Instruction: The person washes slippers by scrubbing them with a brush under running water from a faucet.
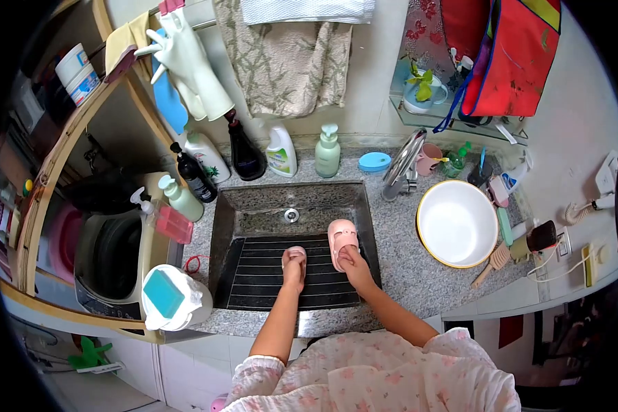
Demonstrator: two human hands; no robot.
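Near edge: floral-sleeved arms reach over the speckled stone surface (405, 275) into the dark sink (292, 199). Left hand (294, 264) lies on a small pink slipper (294, 253) on the ribbed washboard slope, fingers curled over it, grasping it. Right hand (351, 261) grips the heel of a second pink slipper (341, 237), sole down, toe pointing toward the drain (292, 215). Right of the sink, white basin (456, 223) with yellow rim. Left corner, white jug (175, 299) with teal sponge. Far edge: soap bottles (281, 152) in a row, faucet (405, 165); towel (288, 62) and rubber glove (189, 58) hanging above.
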